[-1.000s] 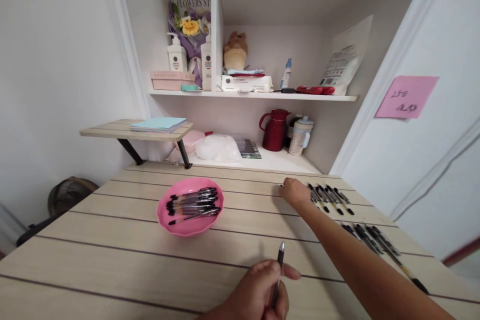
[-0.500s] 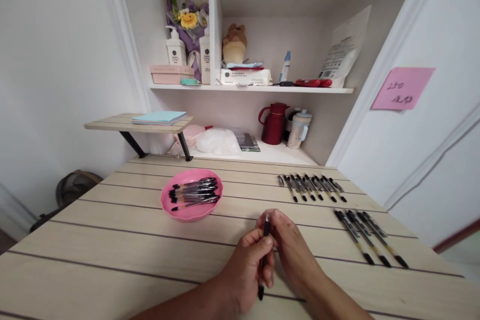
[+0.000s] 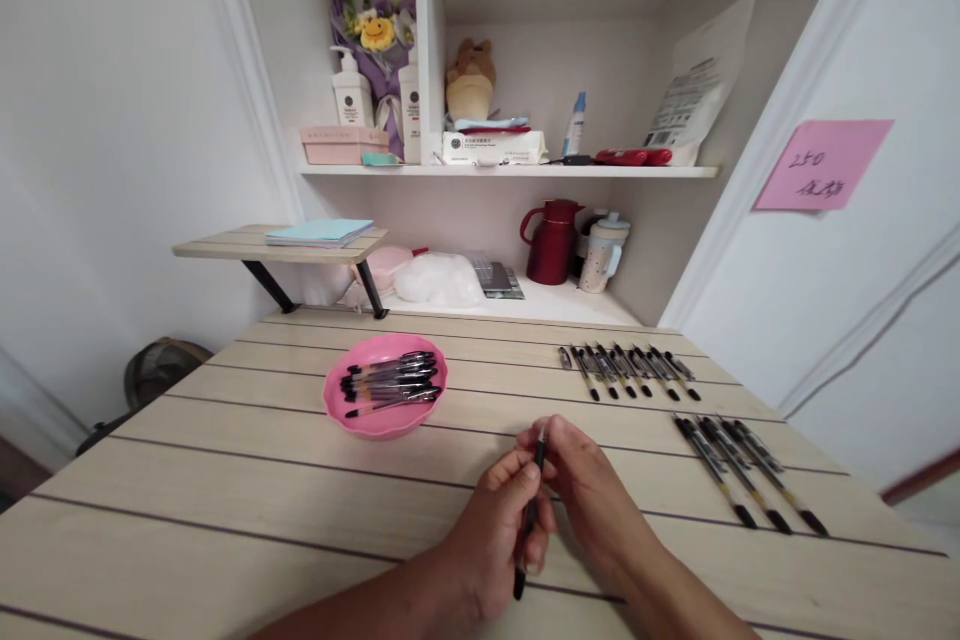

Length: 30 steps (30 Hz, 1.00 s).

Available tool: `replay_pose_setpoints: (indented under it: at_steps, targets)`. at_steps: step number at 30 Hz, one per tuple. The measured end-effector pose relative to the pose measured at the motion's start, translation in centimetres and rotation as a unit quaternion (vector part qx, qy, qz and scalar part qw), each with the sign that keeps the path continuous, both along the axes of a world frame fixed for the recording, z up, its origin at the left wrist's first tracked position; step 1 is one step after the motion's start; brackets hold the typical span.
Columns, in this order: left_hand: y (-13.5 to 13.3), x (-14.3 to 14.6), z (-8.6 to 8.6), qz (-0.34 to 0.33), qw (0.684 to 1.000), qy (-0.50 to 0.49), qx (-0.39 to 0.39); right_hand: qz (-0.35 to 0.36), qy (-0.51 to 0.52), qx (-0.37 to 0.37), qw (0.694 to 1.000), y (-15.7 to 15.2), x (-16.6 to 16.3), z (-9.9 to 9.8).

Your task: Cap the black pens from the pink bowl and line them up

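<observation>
My left hand [image 3: 495, 535] is closed around the barrel of a black pen [image 3: 529, 516], held nearly upright over the wooden table [image 3: 225, 510]. My right hand [image 3: 589, 485] pinches the pen's upper tip. A pink bowl [image 3: 386, 398] with several black pens stands to the left and farther back. A row of several pens [image 3: 626, 370] lies at the far right of the table, with a small cap at its left end. A second row of pens [image 3: 750, 472] lies nearer, by the right edge.
Behind the table is a white shelf unit [image 3: 510, 172] with a red jug [image 3: 552, 242], a cup, bottles and a plush toy. A small raised wooden stand [image 3: 277, 248] with a blue notebook is at the back left. A pink note [image 3: 821, 165] sticks to the right wall.
One second ago my right hand reached out to the far row of pens; it has come back and now pinches the tip of the pen in my left hand.
</observation>
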<state>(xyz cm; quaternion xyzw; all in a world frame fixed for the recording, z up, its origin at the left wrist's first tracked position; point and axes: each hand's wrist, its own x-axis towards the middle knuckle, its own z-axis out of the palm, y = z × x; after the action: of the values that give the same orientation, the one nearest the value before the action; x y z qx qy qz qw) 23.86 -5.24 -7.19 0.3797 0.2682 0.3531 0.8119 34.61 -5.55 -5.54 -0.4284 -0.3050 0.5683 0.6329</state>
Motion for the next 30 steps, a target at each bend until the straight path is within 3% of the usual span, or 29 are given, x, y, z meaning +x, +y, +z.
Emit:
replay_pose_setpoints:
  at_steps: [12,16,21,25,30]
  targets:
    - [-0.03,-0.10,0.24,-0.009,0.999,0.007,-0.032,0.050,-0.027,-0.002,0.998,-0.14,0.20,-0.11]
    - [-0.01,-0.15,0.26,-0.011,0.999,0.003,-0.031,0.052,0.018,-0.022,0.998,-0.09,0.21,-0.17]
    - [0.03,-0.21,0.26,-0.023,0.999,0.008,-0.043,0.049,-0.005,0.007,0.999,0.08,0.35,-0.23]
    - [0.03,-0.26,0.41,-0.022,0.998,0.011,-0.052,0.051,0.051,-0.009,0.997,0.10,0.40,-0.25]
    - [0.02,-0.32,0.33,-0.029,0.997,0.015,-0.066,0.041,0.018,0.002,0.999,0.05,0.33,-0.32]
